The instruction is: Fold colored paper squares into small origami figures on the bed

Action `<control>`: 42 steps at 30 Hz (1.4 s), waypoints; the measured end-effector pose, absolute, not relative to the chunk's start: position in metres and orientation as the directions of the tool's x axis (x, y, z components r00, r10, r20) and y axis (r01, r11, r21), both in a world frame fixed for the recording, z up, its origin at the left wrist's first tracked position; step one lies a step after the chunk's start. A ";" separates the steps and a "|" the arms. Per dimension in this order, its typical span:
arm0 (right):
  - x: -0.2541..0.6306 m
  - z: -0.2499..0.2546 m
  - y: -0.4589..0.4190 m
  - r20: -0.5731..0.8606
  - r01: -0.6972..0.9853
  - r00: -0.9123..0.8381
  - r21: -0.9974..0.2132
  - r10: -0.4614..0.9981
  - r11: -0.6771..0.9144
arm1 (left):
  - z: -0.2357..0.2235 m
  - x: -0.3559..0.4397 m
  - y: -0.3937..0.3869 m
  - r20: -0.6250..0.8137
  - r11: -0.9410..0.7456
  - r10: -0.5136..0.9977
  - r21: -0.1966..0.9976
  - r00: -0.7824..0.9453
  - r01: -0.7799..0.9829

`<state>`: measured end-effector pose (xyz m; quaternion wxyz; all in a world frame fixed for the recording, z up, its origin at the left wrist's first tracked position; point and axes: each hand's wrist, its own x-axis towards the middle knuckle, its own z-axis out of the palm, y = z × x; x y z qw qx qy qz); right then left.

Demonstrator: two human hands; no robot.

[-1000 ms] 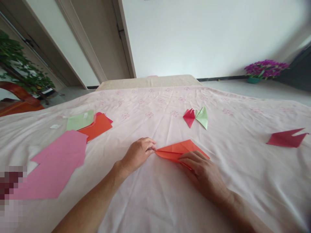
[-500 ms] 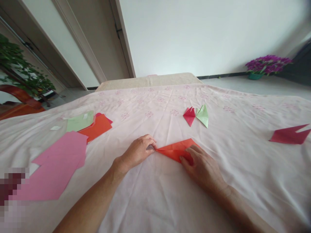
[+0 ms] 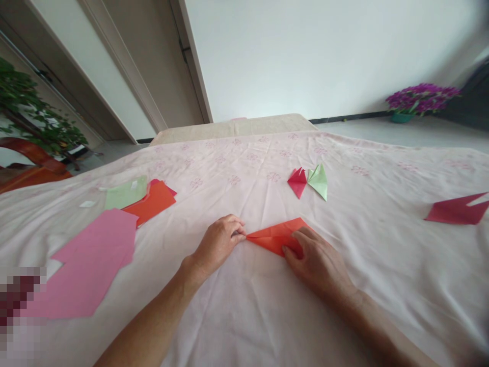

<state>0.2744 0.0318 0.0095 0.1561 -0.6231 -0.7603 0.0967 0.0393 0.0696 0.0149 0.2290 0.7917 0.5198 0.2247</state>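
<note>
Left grip point(image 3: 220, 238) pinches orange paper point(image 3: 273, 237) (leftmost tip).

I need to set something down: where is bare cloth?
Bare pale cloth lies between the right hand and folded maroon paper, and between the left hand and flat pink paper. Crowded where both hands touch the folded orange paper.

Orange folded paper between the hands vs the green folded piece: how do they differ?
Contact: the orange folded paper has the left hand at its tip and the right hand on it; the green folded piece is untouched.
Apparent size: orange looks larger in view, green smaller.
Place: orange is nearer the camera, green farther.
Shared: both rest on the tablecloth.
</note>
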 end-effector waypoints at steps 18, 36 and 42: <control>0.276 0.007 0.035 0.110 0.922 -0.187 -0.323 0.976 0.213 | 0.012 0.037 0.061 0.079 -0.262 0.962 0.542 0.262 0.798; 0.274 0.006 0.037 0.106 0.940 -0.156 -0.291 0.982 0.180 | 0.013 0.042 0.063 0.070 -0.216 0.975 0.535 0.212 0.817; 0.275 0.004 0.037 0.102 0.939 -0.155 -0.293 0.983 0.178 | 0.010 0.045 0.064 0.120 -0.240 0.971 0.500 0.208 0.832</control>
